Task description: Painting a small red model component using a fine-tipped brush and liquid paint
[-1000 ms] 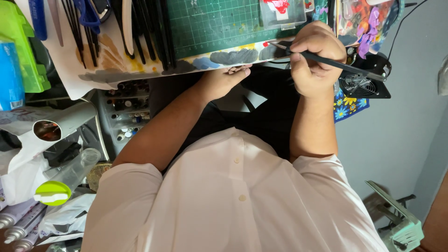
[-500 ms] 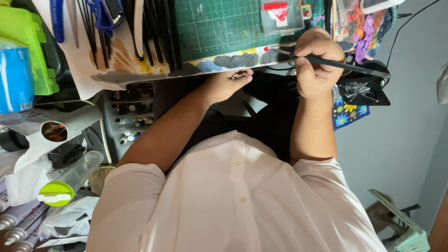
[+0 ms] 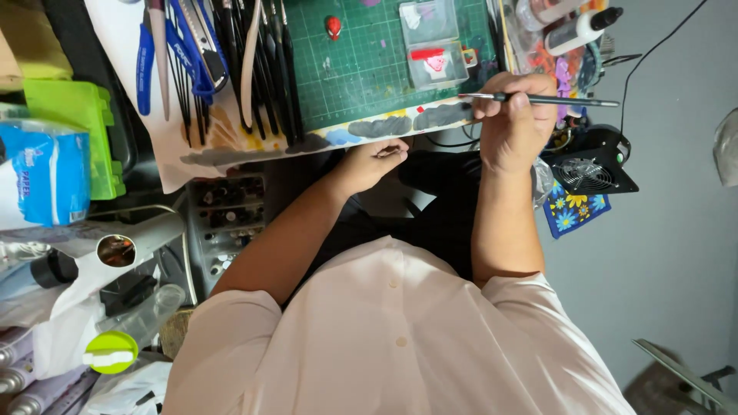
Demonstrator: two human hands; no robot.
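Observation:
My right hand grips a thin black paintbrush held level, its tip pointing left over grey paint blotches on the paint-smeared strip along the near edge of the green cutting mat. My left hand hovers just below that strip, fingers pinched on a small dark piece too tiny to identify. Both forearms reach up from my white shirt.
A row of black brushes and blue-handled tools lies left of the mat. On the mat are a clear plastic box and a small red figure head. A small black fan stands right; a green box and tissue pack sit left.
My right hand has shifted the brush along the painted strip, with the tip staying over the grey blotches. My left hand keeps its pinch and has barely moved.

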